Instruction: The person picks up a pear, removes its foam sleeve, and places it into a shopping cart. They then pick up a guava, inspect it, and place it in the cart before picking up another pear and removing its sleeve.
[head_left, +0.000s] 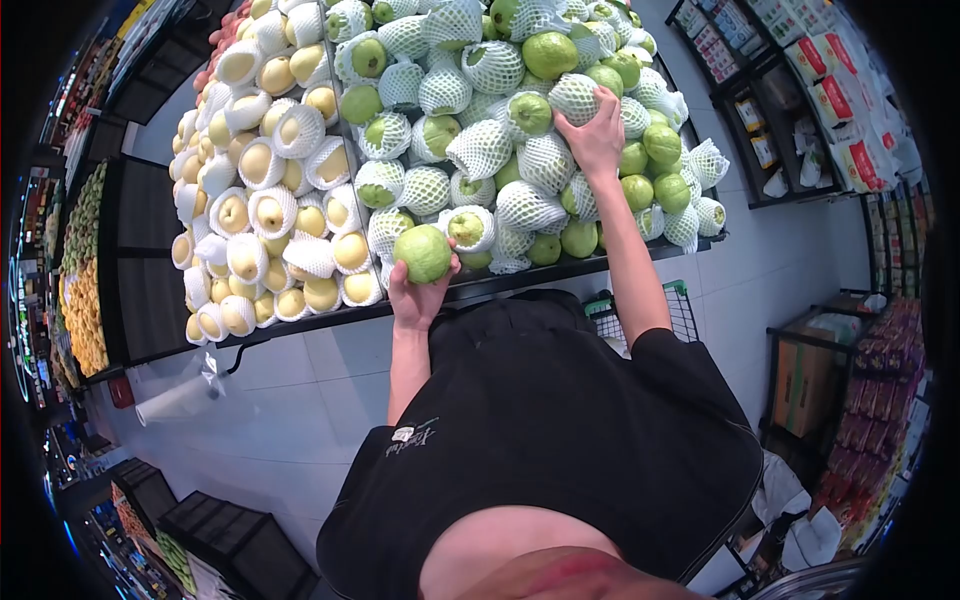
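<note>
A bare green guava (422, 253) rests in my left hand (422, 296), its fingers curled around it from below, just over the front edge of the display. My right hand (597, 138) reaches farther into the heap of guavas. Its thumb and fingers close around a guava in a white foam net (574, 98); my hand partly hides that fruit. Around it lie netted guavas (481, 149) and several bare ones, among them a large green guava (550, 55) just behind.
Yellow pears in foam nets (270, 214) fill the display's left section, past a thin divider. A roll of clear plastic bags (182, 398) hangs off the front left. A shopping basket with green trim (681, 308) is by my right side. Shelves (770, 130) stand at right.
</note>
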